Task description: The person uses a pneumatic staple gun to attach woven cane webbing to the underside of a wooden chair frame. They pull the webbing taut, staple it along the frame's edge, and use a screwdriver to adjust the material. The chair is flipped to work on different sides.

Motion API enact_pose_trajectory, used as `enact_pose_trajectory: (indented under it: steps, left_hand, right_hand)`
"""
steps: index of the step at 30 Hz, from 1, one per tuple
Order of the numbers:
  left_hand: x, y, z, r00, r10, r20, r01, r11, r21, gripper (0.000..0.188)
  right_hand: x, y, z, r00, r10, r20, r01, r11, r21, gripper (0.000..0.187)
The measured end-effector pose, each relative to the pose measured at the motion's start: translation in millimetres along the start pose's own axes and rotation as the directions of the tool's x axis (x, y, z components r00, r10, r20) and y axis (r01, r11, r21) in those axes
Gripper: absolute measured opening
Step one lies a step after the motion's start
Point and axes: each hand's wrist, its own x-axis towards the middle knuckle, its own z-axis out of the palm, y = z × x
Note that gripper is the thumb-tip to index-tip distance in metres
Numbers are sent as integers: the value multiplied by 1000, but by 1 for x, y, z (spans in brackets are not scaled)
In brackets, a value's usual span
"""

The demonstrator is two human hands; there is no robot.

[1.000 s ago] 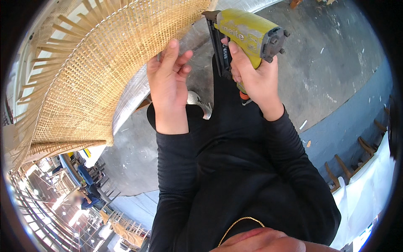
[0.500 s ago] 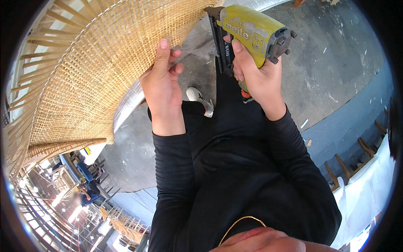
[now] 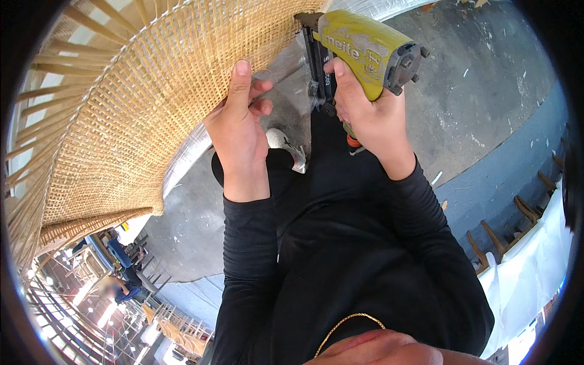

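Note:
My right hand [image 3: 372, 115] grips a worn yellow-green pneumatic nail gun [image 3: 365, 45] with a black magazine. The gun's nose meets the edge of a woven cane panel [image 3: 152, 91] at the top; exact contact is hard to tell. Near the panel's lower edge is my left hand [image 3: 243, 131], palm turned toward me, thumb up and fingers curled. What those fingers hold is partly hidden. Loose clear plastic film [image 3: 289, 64] hangs between the two hands, beside the fingertips. An orange hose fitting [image 3: 353, 142] shows below the gun's handle.
Clear plastic wrapping [image 3: 182, 155] runs along beneath the panel's edge. Unwoven cane strands [image 3: 67, 73] fan out at left. Grey concrete floor [image 3: 462, 91] carries small scraps. Wooden legs [image 3: 496, 237] and white sheeting [image 3: 523, 274] stand at right. Another person [image 3: 125, 289] is far off at lower left.
The view has shifted slightly. My left hand's fingers have opened a little, and it sits slightly lower and farther right in view. The nail gun stays at the panel's edge in my right hand.

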Motion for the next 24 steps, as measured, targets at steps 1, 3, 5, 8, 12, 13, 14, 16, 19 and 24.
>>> enact_pose_trajectory:
  steps: [1, 3, 5, 8, 12, 13, 14, 16, 19, 24]
  left_hand:
    - [1, 0, 0, 1000, 2, 5, -2, 1000, -4, 22]
    - [3, -1, -1, 1000, 8, 15, -7, 1000, -12, 21]
    - [2, -3, -4, 1000, 1, -15, -1, 1000, 5, 21]
    - [4, -2, 0, 999, 35, -8, -35, 999, 4, 22]
    - [5, -4, -2, 998, 58, 16, -58, 998, -18, 23]
    - [4, -3, -2, 999, 48, 22, -47, 999, -5, 22]
    - [3, -2, -3, 999, 37, 28, -37, 999, 8, 21]
    - [3, -2, -3, 999, 20, 29, -21, 1000, 18, 20]
    - [1, -3, -2, 999, 31, 16, -31, 1000, 1, 21]
    - [-1, -3, 1, 999, 48, -2, -48, 999, -13, 22]
  right_hand:
    - [1, -2, -1, 1000, -10, 9, 10, 1000, -19, 18]
    - [2, -3, -3, 1000, 6, 30, -5, 999, -40, 18]
    - [2, -1, -5, 998, 40, 42, -39, 999, -33, 19]
    - [2, -7, -4, 999, 26, 27, -27, 1000, 15, 20]
    - [-2, -11, -1, 999, 35, 41, -37, 998, 47, 22]
    - [-2, -10, 0, 998, 42, 44, -44, 998, 43, 23]
    - [-3, -9, 1, 998, 39, 46, -41, 999, 36, 23]
    - [-4, -6, 1, 999, 25, 47, -26, 1000, 13, 23]
    - [-6, -4, 2, 999, 6, 41, -6, 1000, -2, 23]
    - [-6, -6, 4, 998, 60, 22, -59, 998, -28, 22]
